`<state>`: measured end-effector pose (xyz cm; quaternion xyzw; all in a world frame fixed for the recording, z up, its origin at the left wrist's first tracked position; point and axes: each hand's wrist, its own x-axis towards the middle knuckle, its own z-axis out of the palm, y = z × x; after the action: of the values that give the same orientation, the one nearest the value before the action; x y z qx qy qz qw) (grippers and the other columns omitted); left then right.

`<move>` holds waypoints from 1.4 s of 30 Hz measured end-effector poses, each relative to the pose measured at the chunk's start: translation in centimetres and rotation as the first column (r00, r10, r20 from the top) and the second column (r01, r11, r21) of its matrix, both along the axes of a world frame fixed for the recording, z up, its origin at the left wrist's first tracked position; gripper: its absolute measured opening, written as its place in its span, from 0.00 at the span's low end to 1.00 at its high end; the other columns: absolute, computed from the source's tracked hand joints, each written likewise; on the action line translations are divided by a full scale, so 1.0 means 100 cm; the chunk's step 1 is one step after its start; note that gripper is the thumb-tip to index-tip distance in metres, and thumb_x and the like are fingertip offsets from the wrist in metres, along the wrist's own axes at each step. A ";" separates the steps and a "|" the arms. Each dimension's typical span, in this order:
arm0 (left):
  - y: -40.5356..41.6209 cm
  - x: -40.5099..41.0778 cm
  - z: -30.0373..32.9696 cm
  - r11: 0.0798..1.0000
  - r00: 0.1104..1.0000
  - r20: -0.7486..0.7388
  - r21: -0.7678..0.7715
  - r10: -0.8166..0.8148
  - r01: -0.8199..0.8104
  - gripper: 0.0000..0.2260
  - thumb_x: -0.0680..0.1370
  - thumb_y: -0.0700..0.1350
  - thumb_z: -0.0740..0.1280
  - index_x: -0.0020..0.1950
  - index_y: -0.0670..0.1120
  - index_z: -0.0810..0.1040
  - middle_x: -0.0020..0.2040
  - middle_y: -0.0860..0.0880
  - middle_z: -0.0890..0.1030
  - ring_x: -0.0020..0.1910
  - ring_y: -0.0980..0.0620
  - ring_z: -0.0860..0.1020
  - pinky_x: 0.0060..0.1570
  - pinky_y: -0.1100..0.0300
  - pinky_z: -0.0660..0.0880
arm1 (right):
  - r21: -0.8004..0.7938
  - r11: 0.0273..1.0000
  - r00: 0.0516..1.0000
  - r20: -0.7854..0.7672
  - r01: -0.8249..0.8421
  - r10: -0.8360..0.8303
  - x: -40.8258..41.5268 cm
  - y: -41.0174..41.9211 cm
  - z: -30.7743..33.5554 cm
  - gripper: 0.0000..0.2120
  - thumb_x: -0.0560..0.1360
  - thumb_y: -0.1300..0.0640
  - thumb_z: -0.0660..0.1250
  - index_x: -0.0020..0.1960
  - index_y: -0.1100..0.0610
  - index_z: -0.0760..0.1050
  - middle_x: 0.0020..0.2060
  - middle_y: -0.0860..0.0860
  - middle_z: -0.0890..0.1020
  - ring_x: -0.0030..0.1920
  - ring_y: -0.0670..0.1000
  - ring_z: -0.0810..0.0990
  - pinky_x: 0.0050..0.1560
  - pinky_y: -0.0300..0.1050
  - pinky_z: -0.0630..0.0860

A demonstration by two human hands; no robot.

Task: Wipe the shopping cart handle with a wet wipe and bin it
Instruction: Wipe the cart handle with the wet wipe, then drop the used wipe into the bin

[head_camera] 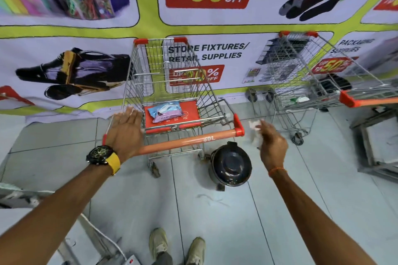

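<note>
Two hands reach toward a shopping cart [170, 84] in a store.

The left hand [126, 129] is flat, fingers spread, over the left end of the orange handle [183, 142]. The right hand [272, 146] is closed around a crumpled white wet wipe [254, 129], just right of the handle end. A dark round bin [231, 164] stands on the floor under the handle. A wipes pack [167, 111] lies on the cart's red seat.
</note>
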<state>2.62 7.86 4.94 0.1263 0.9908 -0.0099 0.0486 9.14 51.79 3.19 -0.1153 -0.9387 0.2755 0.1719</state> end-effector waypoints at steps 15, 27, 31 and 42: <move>0.240 -0.018 0.016 0.893 0.928 0.039 0.288 -0.370 0.344 0.30 0.81 0.53 0.56 0.79 0.41 0.53 0.80 0.42 0.55 0.80 0.42 0.50 0.76 0.47 0.46 | -0.599 0.459 0.753 0.561 0.656 -0.344 0.063 0.056 -0.040 0.05 0.70 0.64 0.71 0.36 0.57 0.81 0.35 0.56 0.78 0.35 0.54 0.74 0.39 0.45 0.72; 0.291 -0.044 -0.022 0.847 0.858 0.148 0.307 -0.493 0.434 0.31 0.79 0.62 0.45 0.78 0.48 0.58 0.81 0.44 0.56 0.80 0.45 0.51 0.76 0.46 0.47 | -0.493 0.482 0.688 0.568 0.724 -0.451 0.076 0.069 -0.049 0.10 0.70 0.62 0.71 0.46 0.51 0.87 0.41 0.52 0.87 0.43 0.55 0.84 0.47 0.47 0.79; 0.296 -0.045 -0.025 0.855 0.879 0.129 0.333 -0.459 0.398 0.30 0.78 0.62 0.47 0.75 0.47 0.64 0.79 0.42 0.61 0.79 0.43 0.53 0.76 0.45 0.50 | -0.499 0.425 0.656 0.582 0.755 -0.481 0.087 0.080 -0.062 0.02 0.69 0.56 0.78 0.39 0.50 0.86 0.41 0.57 0.88 0.45 0.55 0.84 0.49 0.49 0.78; 0.302 -0.049 -0.025 0.855 0.887 0.110 0.344 -0.448 0.389 0.31 0.78 0.62 0.48 0.74 0.46 0.66 0.77 0.42 0.65 0.79 0.42 0.54 0.76 0.43 0.54 | -0.369 0.539 0.625 0.649 0.757 -0.434 0.065 0.095 -0.097 0.02 0.68 0.58 0.77 0.38 0.54 0.85 0.39 0.53 0.88 0.43 0.57 0.86 0.51 0.49 0.82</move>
<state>-2.26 38.07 2.42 0.3460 0.9190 0.1481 0.1172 15.62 61.28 -6.48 -0.5538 -0.7022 0.4465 -0.0295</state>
